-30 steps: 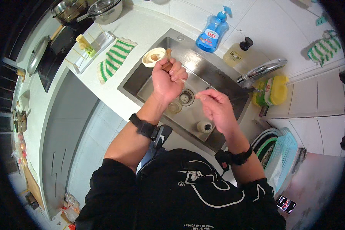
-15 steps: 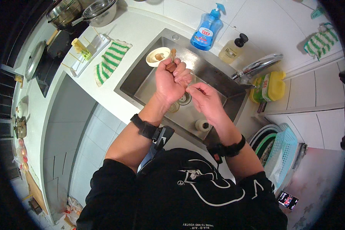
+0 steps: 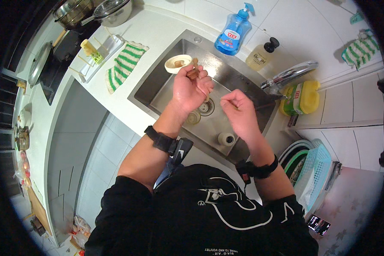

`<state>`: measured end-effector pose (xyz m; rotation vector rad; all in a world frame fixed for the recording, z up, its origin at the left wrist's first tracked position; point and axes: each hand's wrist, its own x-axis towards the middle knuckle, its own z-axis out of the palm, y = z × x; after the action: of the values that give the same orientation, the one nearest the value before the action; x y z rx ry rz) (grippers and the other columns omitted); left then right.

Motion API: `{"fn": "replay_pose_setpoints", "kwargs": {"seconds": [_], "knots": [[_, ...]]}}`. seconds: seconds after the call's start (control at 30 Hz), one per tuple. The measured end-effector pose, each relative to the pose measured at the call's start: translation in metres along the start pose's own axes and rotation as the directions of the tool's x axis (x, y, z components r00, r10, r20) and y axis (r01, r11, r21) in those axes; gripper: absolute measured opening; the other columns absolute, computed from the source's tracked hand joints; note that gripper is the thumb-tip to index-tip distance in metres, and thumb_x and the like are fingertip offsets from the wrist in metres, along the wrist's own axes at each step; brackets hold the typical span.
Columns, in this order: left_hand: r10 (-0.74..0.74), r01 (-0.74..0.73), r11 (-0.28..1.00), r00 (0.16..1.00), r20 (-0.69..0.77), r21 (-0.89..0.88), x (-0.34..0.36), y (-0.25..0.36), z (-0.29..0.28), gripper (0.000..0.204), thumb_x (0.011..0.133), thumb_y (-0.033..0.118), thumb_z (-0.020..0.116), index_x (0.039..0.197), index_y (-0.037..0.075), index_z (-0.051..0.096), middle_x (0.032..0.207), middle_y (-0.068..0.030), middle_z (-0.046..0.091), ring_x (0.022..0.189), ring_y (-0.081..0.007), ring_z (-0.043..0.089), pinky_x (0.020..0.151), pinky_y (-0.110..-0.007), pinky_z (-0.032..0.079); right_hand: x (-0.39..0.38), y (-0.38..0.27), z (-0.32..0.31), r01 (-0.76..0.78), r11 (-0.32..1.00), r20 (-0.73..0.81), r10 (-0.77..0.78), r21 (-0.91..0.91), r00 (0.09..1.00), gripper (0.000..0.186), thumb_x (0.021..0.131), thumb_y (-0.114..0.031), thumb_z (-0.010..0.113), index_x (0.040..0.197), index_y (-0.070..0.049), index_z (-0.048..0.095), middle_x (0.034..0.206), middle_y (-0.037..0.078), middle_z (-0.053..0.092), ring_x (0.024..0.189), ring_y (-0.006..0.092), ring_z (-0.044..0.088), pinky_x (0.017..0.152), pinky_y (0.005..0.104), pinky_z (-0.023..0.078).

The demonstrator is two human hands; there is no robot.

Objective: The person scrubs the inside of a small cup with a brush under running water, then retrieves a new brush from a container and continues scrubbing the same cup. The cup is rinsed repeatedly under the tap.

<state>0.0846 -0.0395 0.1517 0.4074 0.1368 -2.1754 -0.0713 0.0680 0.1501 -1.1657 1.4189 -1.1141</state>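
Note:
My left hand (image 3: 191, 91) is closed around a brown item (image 3: 193, 74) over the steel sink (image 3: 153, 96). A white oval piece (image 3: 173, 66), with brown in its middle, sits just above the fingers; how it joins the brown item is unclear. My right hand (image 3: 239, 111) is apart from the left, fingertips pinched together; I cannot make out what, if anything, is between them. In the sink lie a clear round container (image 3: 193, 118) and a white cylindrical container (image 3: 226, 138), near the drain (image 3: 205, 110).
A striped cloth (image 3: 126, 64) and white rack (image 3: 102, 50) lie left on the counter (image 3: 111, 102). Behind the sink stand blue (image 3: 230, 36) and pale (image 3: 256, 59) pump bottles, the faucet (image 3: 286, 77) and a yellow jug (image 3: 307, 98). Bowls and a blue basket (image 3: 311, 170) sit lower right.
My right hand rose to touch the left hand half a second ago and has since drawn back to the right. My left hand has shifted slightly right with what it holds.

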Motion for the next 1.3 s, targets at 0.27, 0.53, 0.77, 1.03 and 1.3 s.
{"fn": "replay_pose_setpoints", "kwargs": {"seconds": [0.27,0.53,0.77,1.03,1.3], "knots": [[0.082,-0.083,0.996,0.995,0.055,0.012,0.005,0.014,-0.009,0.022,0.093,0.027,0.047,0.079,0.01,0.049,0.06,0.0037,0.029,0.049,-0.0107,0.024,0.043,-0.027,0.02,-0.008,-0.003,0.009,0.003,1.0,0.018,-0.002,-0.025,1.0,0.009,0.096,-0.008,0.062,0.1,0.0,0.06,0.084,0.003,0.064,0.077,0.0079,0.058,0.069,0.0242,0.048],[0.126,-0.127,0.992,0.988,0.088,0.012,-0.002,0.014,-0.001,0.021,0.093,0.026,0.048,0.08,0.009,0.05,0.06,0.0039,0.031,0.049,-0.0093,0.025,0.043,-0.025,0.018,-0.002,-0.015,0.005,-0.318,0.817,0.186,0.26,0.481,0.948,0.004,0.099,-0.011,0.058,0.098,-0.007,0.059,0.065,-0.005,0.046,0.052,0.0035,0.039,0.046,0.0218,0.029],[0.049,-0.048,0.999,0.987,0.15,-0.013,-0.002,0.015,-0.004,0.022,0.095,0.024,0.045,0.083,0.006,0.05,0.06,0.0028,0.032,0.049,-0.0093,0.025,0.042,-0.026,0.017,0.005,-0.025,0.002,-0.634,0.356,0.579,0.26,0.686,0.773,0.021,0.101,-0.019,0.054,0.081,-0.015,0.049,0.057,-0.008,0.035,0.046,0.0062,0.031,0.048,0.0235,0.026],[0.024,-0.023,1.0,0.984,0.176,-0.009,-0.002,0.016,-0.003,0.023,0.096,0.025,0.045,0.084,0.006,0.051,0.06,0.003,0.031,0.049,-0.0093,0.024,0.042,-0.027,0.017,-0.003,-0.024,0.019,-0.363,0.738,0.195,0.307,0.569,0.931,0.013,0.099,-0.015,0.061,0.097,-0.009,0.05,0.063,-0.005,0.041,0.05,0.0054,0.035,0.045,0.0232,0.026],[0.038,-0.036,0.999,0.984,0.173,-0.018,-0.003,0.016,-0.002,0.022,0.096,0.024,0.046,0.084,0.006,0.05,0.061,0.0027,0.031,0.049,-0.0098,0.025,0.043,-0.026,0.017,0.007,-0.008,0.025,0.396,0.912,-0.1,-0.406,-0.108,0.908,0.018,0.095,-0.006,0.063,0.093,-0.007,0.045,0.068,0.0,0.052,0.051,0.0047,0.044,0.043,0.023,0.034]]}}
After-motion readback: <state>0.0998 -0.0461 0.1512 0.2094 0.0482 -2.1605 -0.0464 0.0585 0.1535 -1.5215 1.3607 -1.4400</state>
